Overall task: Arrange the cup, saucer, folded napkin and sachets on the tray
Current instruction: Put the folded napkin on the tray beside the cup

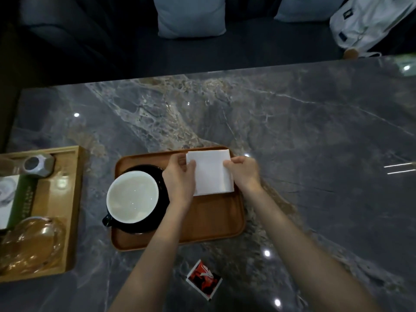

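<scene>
A brown oval-cornered tray lies on the marble table. On its left half a black cup with a white inside stands on a black saucer. A white folded napkin lies on the tray's far right part. My left hand pinches the napkin's left edge and my right hand pinches its right edge. A red sachet lies on the table in front of the tray, apart from both hands.
A light wooden tray at the left holds a grey faceted jar, a green and white box and a clear glass piece. Beyond the table's far edge are a dark sofa, cushions and a white bag.
</scene>
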### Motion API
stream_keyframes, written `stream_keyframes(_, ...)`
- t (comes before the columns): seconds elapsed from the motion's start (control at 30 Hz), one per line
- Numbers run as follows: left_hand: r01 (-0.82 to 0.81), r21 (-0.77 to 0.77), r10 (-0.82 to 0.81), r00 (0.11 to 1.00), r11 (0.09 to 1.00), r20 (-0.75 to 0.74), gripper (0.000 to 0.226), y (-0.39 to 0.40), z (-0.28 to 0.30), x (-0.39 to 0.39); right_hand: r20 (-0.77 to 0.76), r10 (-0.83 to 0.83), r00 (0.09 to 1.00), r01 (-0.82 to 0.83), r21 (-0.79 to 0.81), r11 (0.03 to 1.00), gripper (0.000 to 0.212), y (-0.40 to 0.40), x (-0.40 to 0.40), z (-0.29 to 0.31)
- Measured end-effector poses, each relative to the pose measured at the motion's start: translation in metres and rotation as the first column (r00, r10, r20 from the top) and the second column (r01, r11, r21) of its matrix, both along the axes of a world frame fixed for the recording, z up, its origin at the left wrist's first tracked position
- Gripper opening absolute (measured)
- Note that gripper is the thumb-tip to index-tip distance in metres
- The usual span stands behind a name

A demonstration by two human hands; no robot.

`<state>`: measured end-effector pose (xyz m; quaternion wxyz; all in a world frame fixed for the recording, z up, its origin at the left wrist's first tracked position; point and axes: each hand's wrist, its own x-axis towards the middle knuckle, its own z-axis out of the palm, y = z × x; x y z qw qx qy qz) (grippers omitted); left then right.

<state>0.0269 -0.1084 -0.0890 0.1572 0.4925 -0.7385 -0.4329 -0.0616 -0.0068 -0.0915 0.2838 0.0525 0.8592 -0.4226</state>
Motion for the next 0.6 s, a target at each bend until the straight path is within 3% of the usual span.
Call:
stream_keyframes(0.1,0.138,-0.112,-0.127,0.987,0.984,0.099,0.021,-0.006,-0.013,-0.009,-0.18,0.164,0.97,-0.138,0.148,0.979,0.022,-0.008,-0.004,-0.005)
stream_keyframes(0.33,0.26,-0.135,-0.215,0.937,0.956,0.277,0.024,-0.016,-0.021,-0.021,-0.342,0.364,0.866,-0.217,0.399,0.891,0.023,-0.021,0.002,-0.007)
stream_keyframes(0.6,0.314,-0.127,-0.247,0.892,0.941,0.378,0.023,-0.013,-0.018,-0.021,-0.306,0.368,0.878,-0.223,0.42,0.88,0.024,-0.016,0.002,-0.01)
